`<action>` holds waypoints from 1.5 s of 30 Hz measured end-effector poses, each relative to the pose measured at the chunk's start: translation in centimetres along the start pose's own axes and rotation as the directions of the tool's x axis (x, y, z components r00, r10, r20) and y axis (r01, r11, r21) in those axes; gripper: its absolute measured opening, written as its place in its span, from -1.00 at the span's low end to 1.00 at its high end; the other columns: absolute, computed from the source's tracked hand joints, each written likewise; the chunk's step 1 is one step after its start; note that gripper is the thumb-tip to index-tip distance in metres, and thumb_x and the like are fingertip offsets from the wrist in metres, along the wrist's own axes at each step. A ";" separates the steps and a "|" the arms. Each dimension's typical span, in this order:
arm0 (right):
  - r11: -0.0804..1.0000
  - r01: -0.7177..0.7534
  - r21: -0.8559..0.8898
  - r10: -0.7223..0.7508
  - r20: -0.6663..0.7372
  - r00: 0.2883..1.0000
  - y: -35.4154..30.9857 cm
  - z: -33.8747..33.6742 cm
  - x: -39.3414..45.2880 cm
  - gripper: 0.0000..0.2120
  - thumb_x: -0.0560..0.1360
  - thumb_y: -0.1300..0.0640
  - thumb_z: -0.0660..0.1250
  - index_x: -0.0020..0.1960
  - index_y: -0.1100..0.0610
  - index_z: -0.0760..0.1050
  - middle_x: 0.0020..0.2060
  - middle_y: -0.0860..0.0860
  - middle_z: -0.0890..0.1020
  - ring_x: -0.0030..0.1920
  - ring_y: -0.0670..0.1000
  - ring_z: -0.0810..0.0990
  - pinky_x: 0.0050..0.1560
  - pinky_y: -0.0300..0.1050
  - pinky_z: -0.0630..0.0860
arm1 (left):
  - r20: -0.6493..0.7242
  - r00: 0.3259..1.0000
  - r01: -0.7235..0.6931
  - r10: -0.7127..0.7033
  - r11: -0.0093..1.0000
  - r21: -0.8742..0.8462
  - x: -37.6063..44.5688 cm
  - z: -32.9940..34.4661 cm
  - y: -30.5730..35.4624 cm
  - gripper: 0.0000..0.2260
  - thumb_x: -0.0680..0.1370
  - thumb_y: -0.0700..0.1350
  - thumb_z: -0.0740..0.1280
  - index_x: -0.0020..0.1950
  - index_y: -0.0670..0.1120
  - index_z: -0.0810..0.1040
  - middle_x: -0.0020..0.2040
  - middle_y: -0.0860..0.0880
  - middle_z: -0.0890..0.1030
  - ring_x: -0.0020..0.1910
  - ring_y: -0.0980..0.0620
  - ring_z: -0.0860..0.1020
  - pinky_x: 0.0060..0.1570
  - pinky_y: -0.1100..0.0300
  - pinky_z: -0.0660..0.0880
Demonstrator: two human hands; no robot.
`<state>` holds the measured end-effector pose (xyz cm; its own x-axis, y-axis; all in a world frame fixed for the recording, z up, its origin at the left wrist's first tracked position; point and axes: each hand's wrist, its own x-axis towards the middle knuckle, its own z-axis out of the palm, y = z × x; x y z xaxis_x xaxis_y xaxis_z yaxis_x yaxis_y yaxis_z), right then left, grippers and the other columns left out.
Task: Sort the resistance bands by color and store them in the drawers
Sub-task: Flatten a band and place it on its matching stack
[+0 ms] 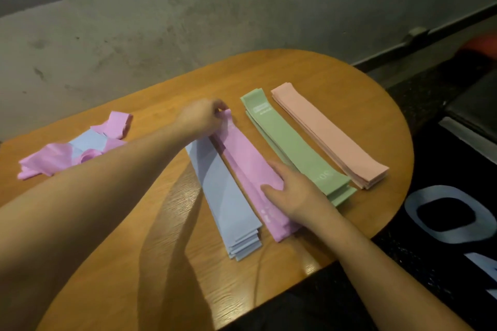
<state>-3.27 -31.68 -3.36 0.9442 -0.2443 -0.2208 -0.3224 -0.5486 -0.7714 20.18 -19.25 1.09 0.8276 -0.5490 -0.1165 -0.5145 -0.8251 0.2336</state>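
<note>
Four flat stacks of resistance bands lie side by side on the wooden table [349, 83]: blue [228, 196], pink [247, 164], green [293, 148] and peach [328, 131]. My left hand [200, 118] pinches the far end of the top pink band. My right hand [290, 191] lies with straight fingers on the near part of the pink stack, pressing it down. A loose heap of unsorted pink and blue bands [75, 148] lies at the table's left, partly hidden behind my left forearm. No drawers are in view.
A grey concrete wall stands behind the table. To the right the floor is dark, with a black mat bearing pale letters [449, 215] and a dark padded object [478, 110] at the right edge. The rounded table edge runs close to the peach stack.
</note>
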 end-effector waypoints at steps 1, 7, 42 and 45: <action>0.999 -0.011 -0.032 0.012 0.011 1.000 0.0 0.0 -0.1 -0.42 0.60 0.05 0.30 0.58 0.02 0.24 0.47 0.01 0.44 0.44 0.05 0.42 0.34 -0.21 0.31 | -0.010 1.000 -0.016 0.017 0.997 0.073 0.1 0.2 -0.2 -0.73 0.62 -0.02 0.25 0.28 0.02 0.58 0.21 -0.08 0.64 0.13 -0.14 0.57 -0.05 0.08 0.51; 0.985 -0.015 -0.169 0.024 0.051 0.998 -0.1 0.3 -0.7 -0.45 0.63 0.04 0.24 0.59 -0.05 0.20 0.49 -0.01 0.40 0.43 0.08 0.41 0.40 -0.11 0.31 | -0.044 0.999 -0.008 0.021 0.960 0.281 0.4 1.1 -0.4 -0.73 0.64 0.10 0.19 0.24 0.03 0.54 0.11 -0.07 0.64 -0.01 -0.08 0.50 -0.14 0.11 0.37; 0.855 0.069 -0.513 -0.134 -0.092 0.987 -4.8 0.8 -4.7 -0.55 0.63 -0.16 0.16 0.50 -0.17 0.24 0.26 -0.02 0.34 0.11 0.12 0.59 0.03 -0.01 0.54 | -0.277 0.946 -0.144 0.171 0.983 0.115 -7.1 0.4 -4.7 -0.76 0.59 -0.02 0.31 0.25 0.00 0.55 0.17 -0.05 0.60 0.18 -0.14 0.51 0.13 -0.02 0.43; 0.858 0.128 -0.497 -0.189 -0.075 0.979 -6.3 2.3 -4.2 -0.57 0.62 -0.15 0.17 0.48 -0.17 0.29 0.25 -0.03 0.38 0.09 0.14 0.60 -0.08 -0.04 0.47 | -0.348 0.927 -0.130 0.141 0.990 0.054 -9.9 0.5 -7.4 -0.78 0.56 -0.07 0.33 0.19 -0.03 0.58 0.15 -0.05 0.61 0.18 -0.12 0.52 0.19 -0.01 0.40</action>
<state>-5.04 -25.33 1.08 0.9804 -0.1953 -0.0256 -0.1894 -0.8994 -0.3940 15.70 -7.74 0.02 0.7726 -0.5788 0.2608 -0.6293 -0.7524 0.1945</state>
